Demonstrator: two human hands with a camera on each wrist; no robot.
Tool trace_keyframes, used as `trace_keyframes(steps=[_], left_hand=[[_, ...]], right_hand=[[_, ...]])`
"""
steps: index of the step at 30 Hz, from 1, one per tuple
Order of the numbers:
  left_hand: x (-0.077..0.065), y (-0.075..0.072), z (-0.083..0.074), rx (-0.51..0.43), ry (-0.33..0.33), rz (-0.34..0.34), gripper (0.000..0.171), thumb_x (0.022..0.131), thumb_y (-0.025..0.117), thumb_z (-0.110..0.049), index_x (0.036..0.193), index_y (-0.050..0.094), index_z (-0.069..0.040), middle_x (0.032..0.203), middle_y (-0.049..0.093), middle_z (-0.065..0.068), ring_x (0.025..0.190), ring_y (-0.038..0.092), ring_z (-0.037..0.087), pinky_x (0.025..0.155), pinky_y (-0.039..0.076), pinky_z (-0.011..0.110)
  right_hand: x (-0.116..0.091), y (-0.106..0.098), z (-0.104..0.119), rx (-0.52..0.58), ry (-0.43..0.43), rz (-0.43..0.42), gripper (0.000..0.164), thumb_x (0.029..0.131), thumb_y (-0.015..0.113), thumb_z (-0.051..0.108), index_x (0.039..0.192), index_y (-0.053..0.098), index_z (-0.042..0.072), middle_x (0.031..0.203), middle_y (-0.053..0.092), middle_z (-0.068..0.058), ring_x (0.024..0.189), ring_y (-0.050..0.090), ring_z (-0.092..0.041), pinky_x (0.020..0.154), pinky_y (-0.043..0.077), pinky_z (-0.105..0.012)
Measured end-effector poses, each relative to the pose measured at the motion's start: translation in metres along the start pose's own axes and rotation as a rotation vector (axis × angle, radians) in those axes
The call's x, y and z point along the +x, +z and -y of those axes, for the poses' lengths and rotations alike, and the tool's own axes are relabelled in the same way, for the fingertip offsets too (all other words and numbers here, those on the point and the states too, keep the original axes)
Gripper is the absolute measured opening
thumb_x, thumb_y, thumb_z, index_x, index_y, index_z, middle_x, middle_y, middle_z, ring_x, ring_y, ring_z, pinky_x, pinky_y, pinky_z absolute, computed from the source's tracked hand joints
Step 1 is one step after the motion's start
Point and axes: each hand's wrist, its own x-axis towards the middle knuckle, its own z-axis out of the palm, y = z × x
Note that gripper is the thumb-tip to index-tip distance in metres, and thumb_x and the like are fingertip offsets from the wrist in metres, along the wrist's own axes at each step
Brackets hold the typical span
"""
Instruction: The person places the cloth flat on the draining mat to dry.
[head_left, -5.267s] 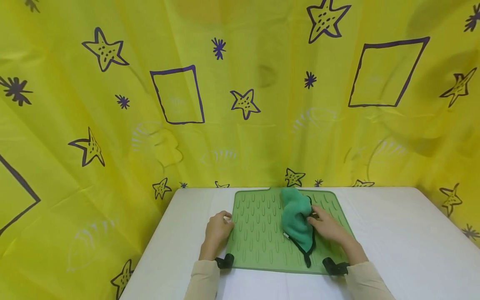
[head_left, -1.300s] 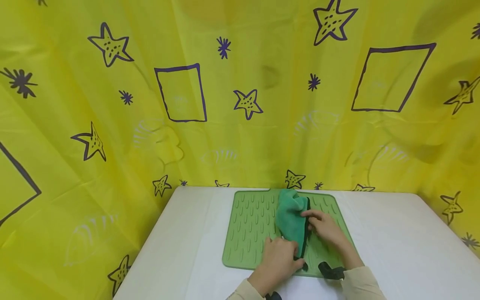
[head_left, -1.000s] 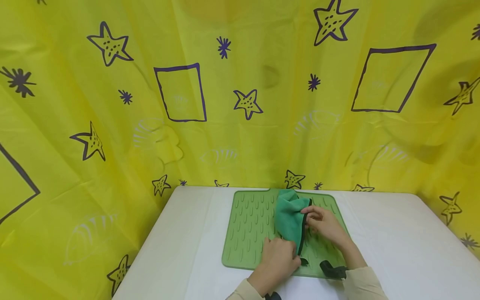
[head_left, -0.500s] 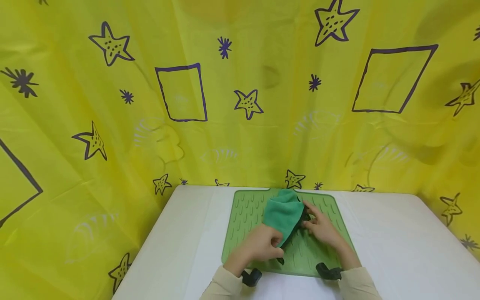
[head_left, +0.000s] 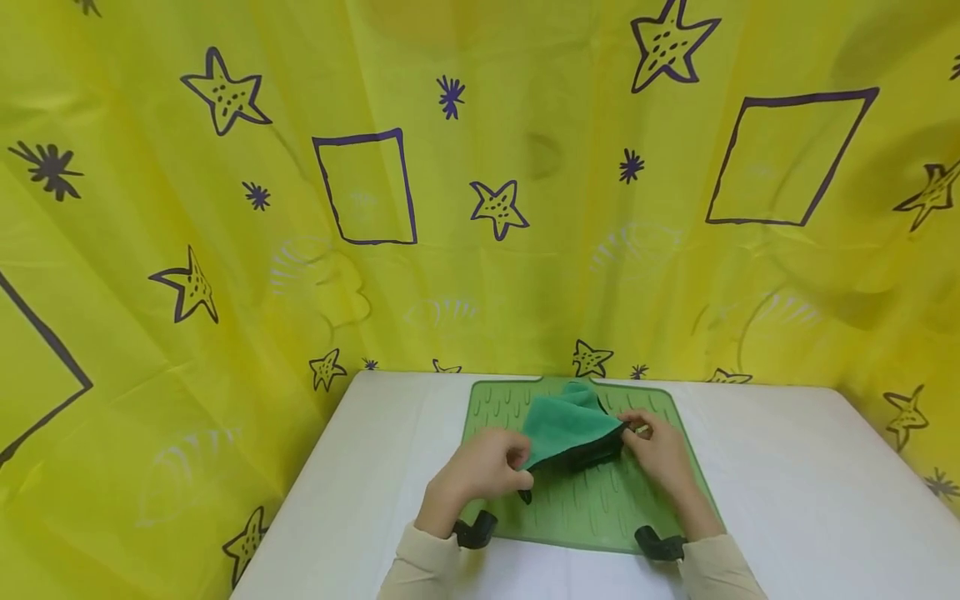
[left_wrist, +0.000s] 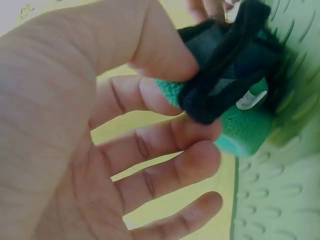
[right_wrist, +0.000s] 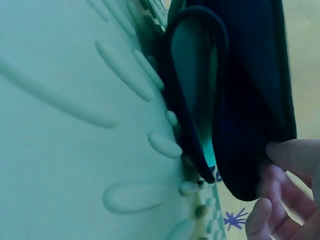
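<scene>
A green cloth (head_left: 558,429) with a black border, fuzzy in the left wrist view, hangs between both hands over the light green ribbed mat (head_left: 592,508). My left hand (head_left: 483,467) pinches its near left corner between thumb and forefinger, the other fingers spread loosely in the left wrist view. A small white label (left_wrist: 251,100) shows on the cloth there. With thumb and fingertips my right hand (head_left: 660,450) pinches the right end of the black edge. The edge stretches between the hands, lifted off the mat, and the cloth's dark underside (right_wrist: 250,90) shows in the right wrist view.
The mat lies on a white table (head_left: 787,483). Behind stands a yellow curtain (head_left: 525,283) with drawn stars and squares. Black bands with knobs (head_left: 474,530) sit at both wrists.
My left hand came from the mat's left side to the cloth's near corner, then drew it left and up. My right hand took the right end of the edge. The bunched cloth is now partly spread.
</scene>
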Motion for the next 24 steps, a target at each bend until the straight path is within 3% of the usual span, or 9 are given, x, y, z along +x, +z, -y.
trace_keyframes(steps=[3,7,12,15,18,24], left_hand=[[-0.003,-0.007,0.006,0.015,-0.041,-0.065,0.033,0.08,0.07,-0.013,0.068,0.041,-0.021,0.064,0.031,-0.01,0.059,0.03,0.005,0.055,0.025,0.024],[-0.005,-0.013,0.014,0.049,-0.071,-0.144,0.033,0.079,0.069,-0.013,0.066,0.04,-0.02,0.064,0.03,-0.009,0.058,0.027,0.006,0.055,0.023,0.025],[-0.006,-0.016,0.024,0.075,-0.106,-0.21,0.032,0.078,0.065,-0.011,0.066,0.037,-0.02,0.064,0.028,-0.009,0.058,0.022,0.007,0.054,0.019,0.026],[-0.007,-0.016,0.029,0.095,-0.129,-0.249,0.03,0.078,0.065,-0.012,0.066,0.04,-0.021,0.065,0.032,-0.009,0.057,0.023,0.007,0.053,0.019,0.026],[-0.008,-0.017,0.032,0.121,-0.137,-0.281,0.028,0.079,0.068,-0.013,0.067,0.044,-0.02,0.067,0.036,-0.009,0.057,0.025,0.007,0.052,0.021,0.025],[-0.007,-0.016,0.035,0.176,-0.138,-0.321,0.023,0.08,0.072,-0.014,0.07,0.052,-0.02,0.071,0.046,-0.008,0.056,0.029,0.006,0.052,0.024,0.024]], right_hand=[[0.0,-0.002,0.005,-0.065,-0.037,-0.066,0.017,0.094,0.065,0.008,0.11,0.071,0.003,0.107,0.062,-0.02,0.085,0.058,-0.026,0.067,0.046,-0.033],[-0.003,-0.007,0.013,-0.097,-0.062,-0.084,0.012,0.096,0.067,0.011,0.102,0.067,0.002,0.111,0.062,-0.023,0.098,0.059,-0.037,0.079,0.048,-0.043],[-0.007,-0.018,0.023,-0.122,-0.031,0.01,0.018,0.099,0.064,0.013,0.111,0.062,0.0,0.099,0.068,-0.017,0.089,0.063,-0.03,0.07,0.049,-0.038],[-0.008,-0.027,0.025,-0.131,-0.057,0.085,0.023,0.098,0.063,0.008,0.119,0.062,-0.001,0.1,0.069,-0.017,0.09,0.066,-0.031,0.068,0.052,-0.038],[-0.009,-0.036,0.024,-0.175,-0.075,0.108,0.021,0.096,0.061,0.004,0.117,0.065,-0.001,0.104,0.07,-0.018,0.095,0.068,-0.035,0.072,0.055,-0.043],[-0.009,-0.049,0.022,-0.265,-0.056,-0.02,0.016,0.092,0.058,0.002,0.101,0.07,0.002,0.104,0.066,-0.019,0.087,0.064,-0.032,0.063,0.046,-0.036]])
